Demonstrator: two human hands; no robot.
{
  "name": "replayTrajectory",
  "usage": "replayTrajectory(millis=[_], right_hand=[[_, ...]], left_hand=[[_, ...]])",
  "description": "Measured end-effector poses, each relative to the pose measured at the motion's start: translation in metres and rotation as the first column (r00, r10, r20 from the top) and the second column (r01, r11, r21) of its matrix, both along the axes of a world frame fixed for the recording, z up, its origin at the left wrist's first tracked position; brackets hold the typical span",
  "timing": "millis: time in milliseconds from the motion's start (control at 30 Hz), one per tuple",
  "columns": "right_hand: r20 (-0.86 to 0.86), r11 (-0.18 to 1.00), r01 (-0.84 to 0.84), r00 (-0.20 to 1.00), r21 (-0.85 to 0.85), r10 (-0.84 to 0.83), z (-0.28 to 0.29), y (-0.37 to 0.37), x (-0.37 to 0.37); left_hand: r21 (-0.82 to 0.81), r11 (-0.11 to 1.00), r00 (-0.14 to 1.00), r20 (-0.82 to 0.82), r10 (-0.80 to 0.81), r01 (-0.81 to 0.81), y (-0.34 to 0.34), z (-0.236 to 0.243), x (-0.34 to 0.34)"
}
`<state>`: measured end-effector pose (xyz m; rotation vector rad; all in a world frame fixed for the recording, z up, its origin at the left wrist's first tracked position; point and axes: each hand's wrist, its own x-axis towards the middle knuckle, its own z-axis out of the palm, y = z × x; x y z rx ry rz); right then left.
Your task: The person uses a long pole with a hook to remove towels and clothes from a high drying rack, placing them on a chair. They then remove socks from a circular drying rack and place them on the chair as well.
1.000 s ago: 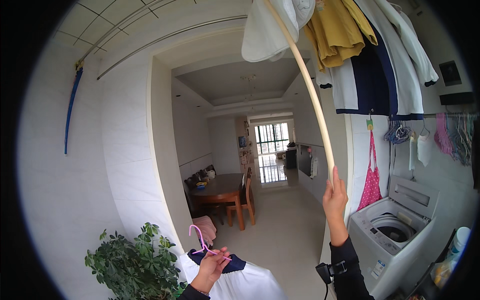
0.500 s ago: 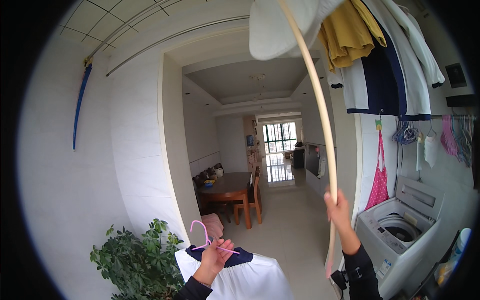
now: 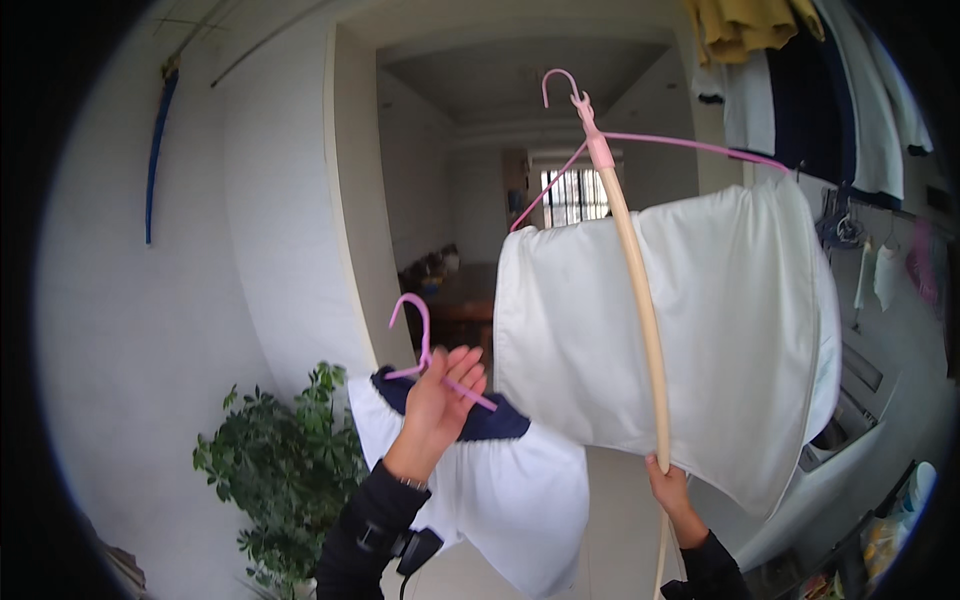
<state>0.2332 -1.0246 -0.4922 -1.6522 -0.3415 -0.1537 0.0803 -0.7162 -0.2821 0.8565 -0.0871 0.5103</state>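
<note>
We have a white cloth [image 3: 570, 340] on a pink hanger [image 3: 690, 145] at the forked tip of our wooden pole [image 3: 645, 320], before the doorway [image 3: 352, 200]; the pole crosses the cloth's face, and our right hand [image 3: 672, 492] is clamped round it near the cloth's lower edge. Our left hand [image 3: 440, 402] grips a second pink hanger [image 3: 425, 325] bearing a navy-edged white garment [image 3: 520, 490]. Its fingertips sit just beside the cloth's left edge; we cannot tell whether the fabrics touch. A leafy plant [image 3: 280, 470] crowds the garment's left side, with pale wall [image 3: 250, 290] opening above; hanging clothes [image 3: 790, 100] and a washing machine [image 3: 850, 430] border the right.
</note>
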Motion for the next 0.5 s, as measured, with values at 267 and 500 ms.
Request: replayTrajectory(millis=[267, 500], right_hand=[[-0.07, 0.973, -0.192, 0.98, -0.129, 0.185, -0.09, 0.009, -0.009], [-0.138, 0.875, -0.322, 0.947, -0.361, 0.291, -0.124, 0.013, 0.049]], left_hand=[[0.025, 1.0, 0.999, 0.052, -0.001, -0.001, 0.009, -0.012, 0.066], [0.055, 0.993, 0.981, 0.171, 0.097, -0.108, 0.05, -0.014, 0.16]])
